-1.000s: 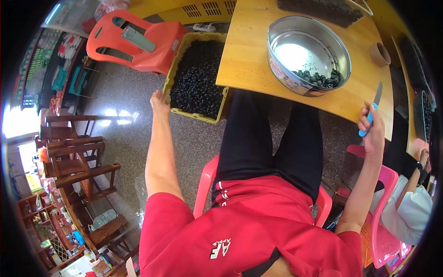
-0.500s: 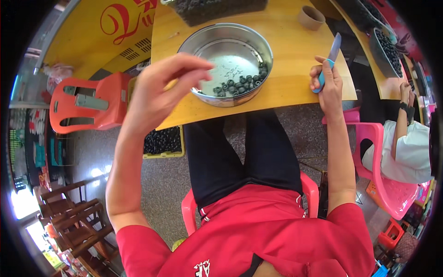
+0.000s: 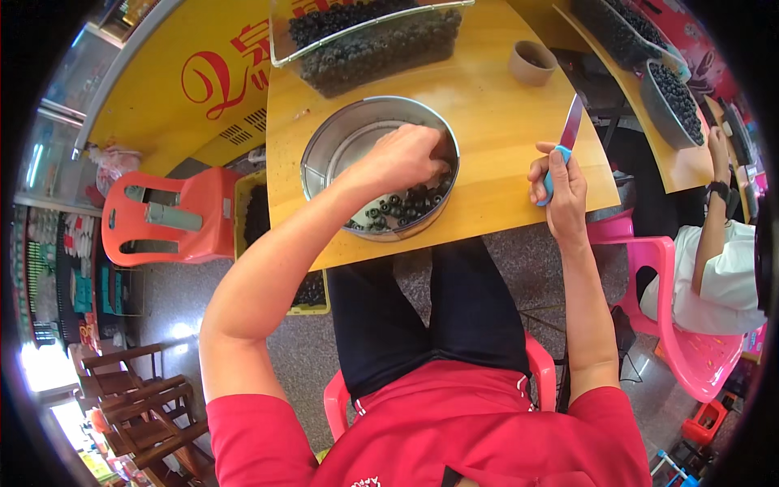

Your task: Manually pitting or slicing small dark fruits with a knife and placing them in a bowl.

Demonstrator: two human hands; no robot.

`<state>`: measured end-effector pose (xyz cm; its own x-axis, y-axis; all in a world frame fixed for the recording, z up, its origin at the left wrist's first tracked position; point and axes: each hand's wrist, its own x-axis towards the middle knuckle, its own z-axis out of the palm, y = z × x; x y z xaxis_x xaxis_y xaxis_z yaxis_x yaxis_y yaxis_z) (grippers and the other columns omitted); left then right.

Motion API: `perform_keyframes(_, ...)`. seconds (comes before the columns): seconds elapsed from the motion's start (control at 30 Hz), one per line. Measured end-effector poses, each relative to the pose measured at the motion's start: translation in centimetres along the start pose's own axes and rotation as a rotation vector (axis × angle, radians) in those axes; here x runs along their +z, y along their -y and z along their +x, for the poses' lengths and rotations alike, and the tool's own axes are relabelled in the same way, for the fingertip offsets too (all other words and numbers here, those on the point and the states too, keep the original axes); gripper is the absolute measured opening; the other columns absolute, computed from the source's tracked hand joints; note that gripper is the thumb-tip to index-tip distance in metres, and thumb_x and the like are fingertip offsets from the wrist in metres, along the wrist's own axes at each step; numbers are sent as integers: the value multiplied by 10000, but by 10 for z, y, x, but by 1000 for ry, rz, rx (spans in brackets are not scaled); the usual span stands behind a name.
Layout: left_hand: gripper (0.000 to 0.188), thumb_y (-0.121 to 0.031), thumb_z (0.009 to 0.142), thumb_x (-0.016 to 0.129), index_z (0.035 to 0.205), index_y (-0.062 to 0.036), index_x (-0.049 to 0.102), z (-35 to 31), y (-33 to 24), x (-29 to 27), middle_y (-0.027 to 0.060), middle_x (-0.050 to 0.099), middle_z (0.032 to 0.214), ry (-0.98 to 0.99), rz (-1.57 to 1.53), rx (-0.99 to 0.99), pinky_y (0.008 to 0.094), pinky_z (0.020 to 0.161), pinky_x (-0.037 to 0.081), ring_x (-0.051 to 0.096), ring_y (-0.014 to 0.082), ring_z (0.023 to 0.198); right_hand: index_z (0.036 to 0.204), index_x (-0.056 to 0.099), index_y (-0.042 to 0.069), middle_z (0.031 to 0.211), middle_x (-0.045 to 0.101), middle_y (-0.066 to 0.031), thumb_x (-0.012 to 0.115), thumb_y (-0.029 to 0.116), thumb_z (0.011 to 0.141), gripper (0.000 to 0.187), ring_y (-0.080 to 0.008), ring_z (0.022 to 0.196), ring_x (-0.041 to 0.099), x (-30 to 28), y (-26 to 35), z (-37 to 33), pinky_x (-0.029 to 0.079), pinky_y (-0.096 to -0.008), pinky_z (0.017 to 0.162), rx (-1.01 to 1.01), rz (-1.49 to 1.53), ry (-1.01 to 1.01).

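My left hand [image 3: 410,154] reaches into a round metal pan [image 3: 320,134] on the table. Its fingers curl down at the pan's right side; their tips and anything between them are hidden. Beside it, small dark round pieces [image 3: 398,209], some with ring-like openings, lie along the near right part of the pan's floor. To the right of the pan, my right hand [image 3: 563,191] grips a knife [image 3: 572,122] by its light-blue handle, with the blade pointing up and away from me above the table.
Behind the pan, a clear tub [image 3: 381,61] holds many dark pieces on the wooden table [image 3: 495,146]. A small brown cup [image 3: 532,65] stands at the far right. Left is an orange stool [image 3: 166,215] by a yellow crate [image 3: 243,219]. A person's hand [image 3: 717,150] rests near another table.
My left hand has moved right and down into the pan, its fingers curling among the pieces. My right hand still holds the knife. The whole view has shifted, showing more of the clear tub.
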<state>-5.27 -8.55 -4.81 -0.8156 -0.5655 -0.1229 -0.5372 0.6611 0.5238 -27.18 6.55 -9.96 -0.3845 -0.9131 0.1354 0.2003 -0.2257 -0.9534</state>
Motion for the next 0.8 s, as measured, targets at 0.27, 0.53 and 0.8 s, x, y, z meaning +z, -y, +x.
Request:
perform_keyframes(0.27, 177, -87, 841, 673, 934, -9, 545, -35, 5, -24, 20, 576, 768, -147, -597, -100, 222, 582, 438, 572, 77, 681, 1164, 531, 3, 771, 563, -48, 427, 253, 1027, 303, -41, 527, 427, 2, 1, 0, 392, -182, 503, -35, -28, 33)
perform_keyframes(0.53, 223, -54, 843, 700, 1016, -27, 562, -107, -41, -24, 18, 604, 891, -262, -1002, -30, 189, 633, 439, 556, 52, 741, 1072, 591, 14, 743, 562, -9, 489, 228, 1004, 247, -14, 527, 414, 43, 34, -24, 345, -175, 477, 22, -167, 115)
perform_keyframes(0.8, 221, -10, 852, 687, 1049, -1, 587, -137, -61, 5, 5, 620, 928, -350, -1119, 15, 193, 765, 476, 596, 56, 857, 903, 630, 43, 672, 530, 45, 707, 237, 873, 211, -8, 521, 409, 118, 64, -57, 286, -173, 445, 142, -49, 350)
